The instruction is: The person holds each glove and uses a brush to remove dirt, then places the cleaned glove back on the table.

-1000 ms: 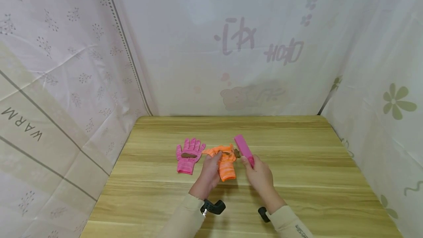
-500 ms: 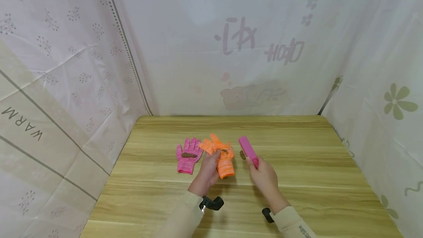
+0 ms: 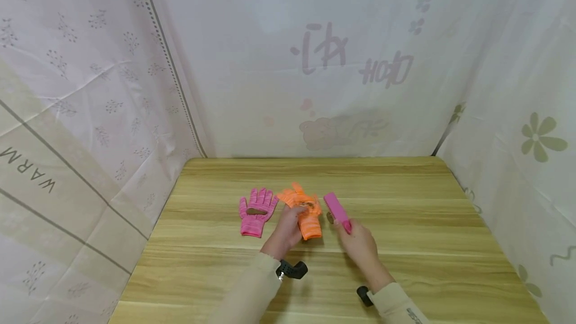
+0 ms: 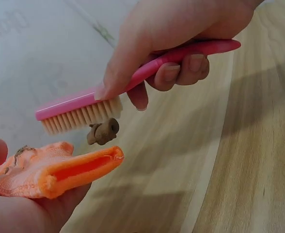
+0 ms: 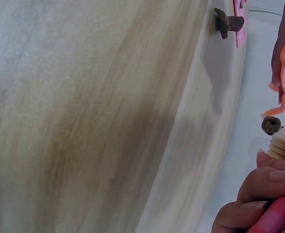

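In the head view my left hand (image 3: 287, 228) grips an orange knitted glove (image 3: 310, 226), its thumb on top. Brown smears (image 4: 20, 156) mark the glove, whose open cuff faces the left wrist camera. My right hand (image 3: 361, 248) holds a pink brush (image 3: 336, 209) by its handle, to the right of the glove. Its pale bristles (image 4: 82, 116) point down toward the glove, apart from it. A brown clay-like lump (image 4: 102, 132) sits at the bristles, above the cuff in the left wrist view; whether it sticks to them I cannot tell.
A pink knitted glove (image 3: 253, 225) lies flat on the wooden table (image 3: 427, 214), left of my hands. On its palm is a brown elongated lump (image 3: 257, 211), which stands up in the right wrist view. Patterned curtains (image 3: 252, 89) enclose the table's back and sides.
The brush has moved slightly right and down, away from the orange glove, and the brown lump has moved along with it. The orange glove's fingers, folded earlier, now spread upward.
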Available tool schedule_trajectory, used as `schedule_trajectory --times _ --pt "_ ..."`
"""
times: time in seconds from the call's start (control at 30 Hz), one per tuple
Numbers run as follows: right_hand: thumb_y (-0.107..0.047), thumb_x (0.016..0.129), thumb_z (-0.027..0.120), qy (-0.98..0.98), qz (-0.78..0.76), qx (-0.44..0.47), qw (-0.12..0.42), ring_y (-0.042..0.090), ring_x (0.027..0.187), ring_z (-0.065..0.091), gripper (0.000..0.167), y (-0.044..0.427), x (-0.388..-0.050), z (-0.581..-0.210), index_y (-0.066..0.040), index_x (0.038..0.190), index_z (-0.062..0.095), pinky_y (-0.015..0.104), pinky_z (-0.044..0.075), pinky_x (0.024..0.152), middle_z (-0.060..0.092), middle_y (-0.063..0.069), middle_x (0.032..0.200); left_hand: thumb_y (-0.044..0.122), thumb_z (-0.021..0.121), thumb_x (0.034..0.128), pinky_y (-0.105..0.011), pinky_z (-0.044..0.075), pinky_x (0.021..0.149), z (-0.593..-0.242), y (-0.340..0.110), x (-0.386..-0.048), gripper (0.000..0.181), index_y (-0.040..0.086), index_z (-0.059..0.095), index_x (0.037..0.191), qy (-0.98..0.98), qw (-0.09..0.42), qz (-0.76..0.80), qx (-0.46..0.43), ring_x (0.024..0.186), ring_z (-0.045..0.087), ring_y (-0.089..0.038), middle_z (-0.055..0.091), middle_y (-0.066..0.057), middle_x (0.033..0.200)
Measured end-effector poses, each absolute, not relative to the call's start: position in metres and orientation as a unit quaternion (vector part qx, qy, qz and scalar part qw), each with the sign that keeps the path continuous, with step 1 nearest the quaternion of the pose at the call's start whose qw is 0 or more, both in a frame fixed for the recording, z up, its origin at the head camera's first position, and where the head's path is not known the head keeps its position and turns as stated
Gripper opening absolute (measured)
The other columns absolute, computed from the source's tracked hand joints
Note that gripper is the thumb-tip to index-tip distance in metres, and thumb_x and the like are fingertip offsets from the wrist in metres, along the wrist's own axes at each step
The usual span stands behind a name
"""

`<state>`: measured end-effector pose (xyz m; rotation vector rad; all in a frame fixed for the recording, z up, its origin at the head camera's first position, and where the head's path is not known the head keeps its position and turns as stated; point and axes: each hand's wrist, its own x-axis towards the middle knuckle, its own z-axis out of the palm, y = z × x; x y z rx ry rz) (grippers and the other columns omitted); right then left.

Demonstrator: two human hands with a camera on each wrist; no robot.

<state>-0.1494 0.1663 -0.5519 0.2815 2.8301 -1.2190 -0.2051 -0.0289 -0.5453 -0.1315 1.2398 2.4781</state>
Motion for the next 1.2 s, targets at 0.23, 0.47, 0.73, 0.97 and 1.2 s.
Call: schedule_trajectory --times 0.23,0.47,0.73,0.97,1.2 --pt "-0.048 0.102 0.054 0.916 -0.385 0.103 0.042 0.021 0.065 0.050 0.048 0.171 -0.148 -0.558 -0.002 0.111 0.063 0.031 0.038 0.053 0.057 0.008 0.078 -0.010 0.042 0.0881 -0.031 0.047 0.078 -0.554 -0.023 -0.216 0.082 0.009 0.007 0.160 0.450 0.206 0.866 -0.068 0.114 0.052 -0.023 0.029 -0.022 0.158" --pt "-0.045 0.103 0.052 0.914 -0.385 0.110 0.066 0.021 0.064 0.049 0.048 0.177 -0.146 -0.564 0.001 0.104 0.062 0.032 0.037 0.052 0.056 0.008 0.074 -0.003 0.038 0.0938 -0.035 0.047 0.091 -0.555 -0.020 -0.226 0.084 0.019 -0.004 0.162 0.434 0.263 0.860 -0.064 0.109 0.053 -0.021 0.023 -0.021 0.163" --pt "-0.040 0.103 0.050 0.912 -0.386 0.120 0.074 0.021 0.061 0.049 0.042 0.185 -0.147 -0.574 0.000 0.099 0.061 0.031 0.038 0.051 0.053 0.007 0.071 0.006 0.037 0.0991 -0.044 0.039 0.112 -0.556 -0.011 -0.235 0.068 0.011 0.008 0.161 0.405 0.283 0.867 -0.064 0.134 0.046 -0.031 0.028 -0.022 0.162" --pt "-0.033 0.101 0.051 0.916 -0.376 0.125 0.064 0.021 0.060 0.048 0.033 0.192 -0.148 -0.576 -0.001 0.095 0.058 0.032 0.037 0.050 0.051 0.007 0.069 -0.009 0.033 0.0848 -0.043 0.036 0.115 -0.568 -0.004 -0.240 0.087 0.011 -0.001 0.163 0.409 0.281 0.865 -0.080 0.145 0.035 -0.032 0.024 -0.020 0.164" --pt "-0.027 0.102 0.047 0.921 -0.364 0.123 0.066 0.023 0.062 0.049 0.033 0.196 -0.147 -0.576 0.002 0.112 0.058 0.033 0.038 0.052 0.054 0.009 0.074 -0.007 0.029 0.0833 -0.049 0.034 0.118 -0.577 -0.014 -0.240 0.088 0.014 -0.004 0.162 0.395 0.312 0.861 -0.077 0.138 0.042 -0.032 0.037 -0.017 0.156"
